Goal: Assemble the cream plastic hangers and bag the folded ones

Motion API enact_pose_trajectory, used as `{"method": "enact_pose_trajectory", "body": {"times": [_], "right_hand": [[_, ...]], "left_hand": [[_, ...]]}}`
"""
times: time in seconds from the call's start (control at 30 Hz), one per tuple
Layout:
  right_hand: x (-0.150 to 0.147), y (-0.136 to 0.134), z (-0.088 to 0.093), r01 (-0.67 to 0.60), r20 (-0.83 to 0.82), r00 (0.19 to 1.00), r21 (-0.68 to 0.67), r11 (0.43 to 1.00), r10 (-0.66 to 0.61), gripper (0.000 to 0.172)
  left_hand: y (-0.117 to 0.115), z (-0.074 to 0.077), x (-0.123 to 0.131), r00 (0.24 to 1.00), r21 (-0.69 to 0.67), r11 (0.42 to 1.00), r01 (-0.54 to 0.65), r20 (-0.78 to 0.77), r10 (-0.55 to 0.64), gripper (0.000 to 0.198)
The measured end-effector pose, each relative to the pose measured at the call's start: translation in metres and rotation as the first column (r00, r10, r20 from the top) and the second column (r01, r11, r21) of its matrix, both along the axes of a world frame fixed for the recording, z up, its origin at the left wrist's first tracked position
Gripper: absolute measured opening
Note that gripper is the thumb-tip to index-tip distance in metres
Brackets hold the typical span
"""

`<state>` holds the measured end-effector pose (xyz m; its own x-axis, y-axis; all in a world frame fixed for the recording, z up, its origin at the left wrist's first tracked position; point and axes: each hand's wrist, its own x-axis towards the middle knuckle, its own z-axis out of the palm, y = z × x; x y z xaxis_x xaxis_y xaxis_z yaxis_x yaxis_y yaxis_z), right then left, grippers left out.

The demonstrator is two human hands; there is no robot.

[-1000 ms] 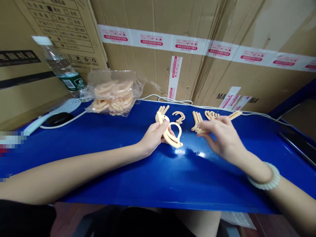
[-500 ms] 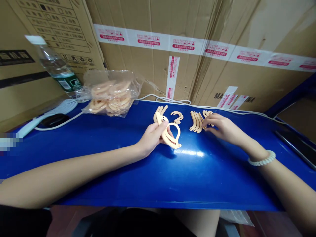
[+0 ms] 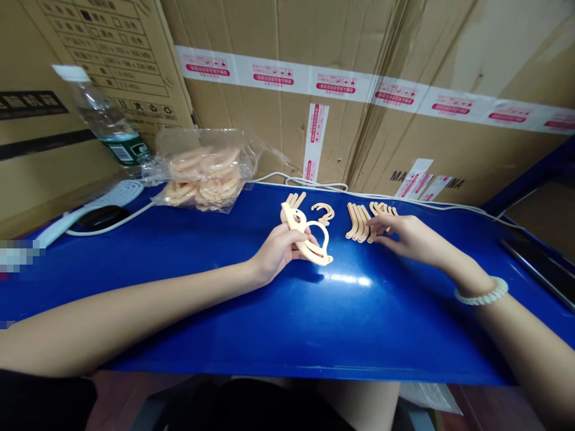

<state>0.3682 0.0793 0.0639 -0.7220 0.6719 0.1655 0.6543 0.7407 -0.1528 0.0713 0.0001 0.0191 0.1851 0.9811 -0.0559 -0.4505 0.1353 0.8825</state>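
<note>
My left hand is closed around a cream plastic folding-hanger part, which has a loop and a slotted curved arm. Its fingers wrap beneath, so part of the piece is hidden. At a row of curved plastic hanger arms, my right hand pinches the arm at the row's right end. Behind those fingers lies a second group of curved arms, partly covered. Plastic hanger hooks rest between the hands. Just behind my left hand are more straight-ended pieces.
A clear bag of similar cream parts sits at the back left, beside a water bottle. A pale brush and a black object lie further left. White cable runs along the cardboard boxes. A dark flat device is at right.
The hanger part in my left hand has tilted slightly, its lower end a little higher. My right hand has shifted slightly, uncovering more of the back group of arms.
</note>
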Motion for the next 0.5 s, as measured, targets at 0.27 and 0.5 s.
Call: {"method": "enact_pose_trajectory", "body": {"times": [0.27, 0.5], "right_hand": [[-0.007, -0.007, 0.006, -0.017, 0.02, 1.0, -0.01, 1.0, 0.017, 0.018], [-0.011, -0.012, 0.002, -0.021, 0.076, 0.997, 0.16, 0.987, 0.009, 0.025]], "left_hand": [[0.0, 0.0, 0.0, 1.0, 0.012, 1.0, 0.001, -0.012, -0.001, 0.023], [0.0, 0.001, 0.002, 1.0, -0.006, 1.0, -0.011, -0.013, 0.011, 0.021]]}}
